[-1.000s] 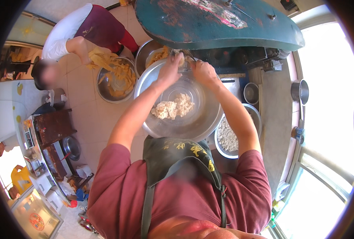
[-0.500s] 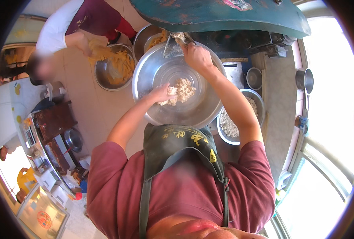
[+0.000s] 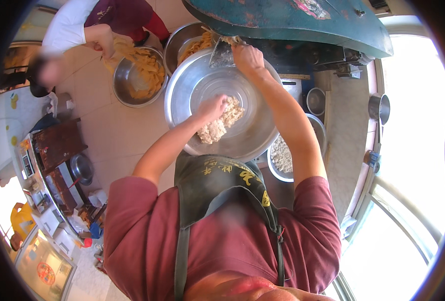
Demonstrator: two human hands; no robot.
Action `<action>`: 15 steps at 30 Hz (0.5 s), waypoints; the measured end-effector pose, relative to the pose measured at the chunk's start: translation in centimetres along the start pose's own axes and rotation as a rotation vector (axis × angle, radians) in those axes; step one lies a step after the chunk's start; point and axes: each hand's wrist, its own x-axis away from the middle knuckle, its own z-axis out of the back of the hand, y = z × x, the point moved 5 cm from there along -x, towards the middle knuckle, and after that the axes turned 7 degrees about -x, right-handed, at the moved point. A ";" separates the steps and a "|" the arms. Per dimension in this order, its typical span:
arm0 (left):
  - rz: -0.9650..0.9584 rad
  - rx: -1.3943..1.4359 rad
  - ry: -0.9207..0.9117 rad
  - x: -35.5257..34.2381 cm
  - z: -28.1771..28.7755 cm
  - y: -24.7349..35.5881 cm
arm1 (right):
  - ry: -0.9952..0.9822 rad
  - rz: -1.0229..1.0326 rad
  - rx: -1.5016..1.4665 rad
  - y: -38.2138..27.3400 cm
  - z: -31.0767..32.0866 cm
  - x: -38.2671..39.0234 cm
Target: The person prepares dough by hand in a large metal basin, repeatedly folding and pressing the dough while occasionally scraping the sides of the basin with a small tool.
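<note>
Left hand (image 3: pixel 213 107) down in the dough (image 3: pixel 213 131), right hand (image 3: pixel 247 56) up by the green machine (image 3: pixel 292 22)

From where I stand, the pale, crumbly dough sits in a wide metal bowl (image 3: pixel 258 128) in front of the person, a little left of the bowl's middle. The left hand rests against the top of the lump, its fingers curled in; I can't tell whether it has any dough in its grip. The right hand reaches over the bowl's far edge, just under the machine's rim, its fingers bent; what it has hold of, if anything, I can't make out. A flat, clouded plate (image 3: pixel 222 56) shows just beside it, over the bowl's far side.

By the right forearm, partly hidden, there's a basin (image 3: pixel 324 138) of whitish crumbs (image 3: pixel 282 155). A small metal bowl (image 3: pixel 316 101) sits beyond it.

Across the floor, a co-worker (image 3: pixel 72 26) in a white top bends over a bowl (image 3: pixel 123 91) of yellow strips (image 3: pixel 152 75). Another bowl (image 3: pixel 170 46) with similar strips stands between that one and the machine.
</note>
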 end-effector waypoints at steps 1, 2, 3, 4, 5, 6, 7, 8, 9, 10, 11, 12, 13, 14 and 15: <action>-0.076 -0.061 0.262 -2.0 -1.4 -1.4 | 0.032 0.010 -0.020 -1.4 0.7 0.5; -0.055 -0.129 0.145 -3.3 -2.5 -1.4 | 0.065 0.004 -0.034 -2.1 1.0 1.4; -0.037 -0.197 0.040 -4.9 -3.2 -1.0 | 0.029 -0.010 -0.010 -2.5 1.0 2.4; -0.023 -0.259 -0.064 -6.3 -3.9 -0.1 | -0.007 -0.026 0.021 -2.6 1.2 3.2; 0.036 -0.088 -0.225 -6.5 -5.0 0.6 | -0.052 -0.031 0.032 -2.6 1.2 3.5; -0.020 -0.203 -0.192 -6.2 -6.0 1.1 | -0.103 -0.060 0.083 -2.0 0.6 2.8; -0.080 -0.323 -0.150 -6.4 -7.9 1.1 | -0.142 -0.090 0.137 -1.5 0.2 1.9; -0.105 -0.332 -0.183 -6.9 -8.2 1.4 | -0.182 -0.117 0.190 -0.6 -0.6 0.9; -0.108 -0.354 -0.200 -7.1 -7.6 1.0 | -0.167 -0.110 0.201 -0.1 -1.8 -0.1; -0.079 -0.250 -0.302 -7.0 -6.5 0.4 | -0.137 -0.071 0.189 -0.4 -2.1 -0.6; -0.057 -0.143 -0.414 -6.5 -6.4 -0.5 | -0.113 -0.044 0.173 -0.9 -2.3 0.0; -0.092 -0.075 -0.370 -5.3 -5.8 -1.1 | -0.089 -0.017 0.157 -1.3 -2.4 0.9; -0.128 -0.010 -0.314 -4.1 -5.4 -2.0 | -0.103 -0.002 0.173 -2.9 -1.3 2.1; -0.176 0.059 -0.266 -3.1 -5.1 -1.9 | -0.072 0.007 0.190 -2.3 -1.5 2.5; -0.161 0.112 -0.215 -2.8 -4.3 -2.1 | -0.027 0.031 0.213 -1.9 -1.4 1.7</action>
